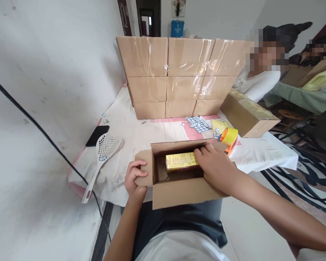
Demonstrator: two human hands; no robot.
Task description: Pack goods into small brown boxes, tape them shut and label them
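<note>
An open cardboard box (pixel 179 194) stands at the table's near edge, its flaps folded outward. My left hand (pixel 136 175) grips the box's left end flap, with fingers over the flap's face. My right hand (pixel 214 165) reaches into the right part of the box, fingers closed round the right end of a small yellow carton (pixel 180 161). The yellow carton lies lengthwise in the box opening, covered in fine print I cannot read. My right fingertips on its far side are partly hidden.
Taped cardboard boxes (pixel 184 78) are stacked at the back. A tape dispenser with yellow tape (pixel 229 136) lies right of the open box, near a sealed carton (pixel 251 112). A white slotted strainer (pixel 107 148) and a black phone (pixel 97 136) lie left. A person (pixel 258 81) sits behind.
</note>
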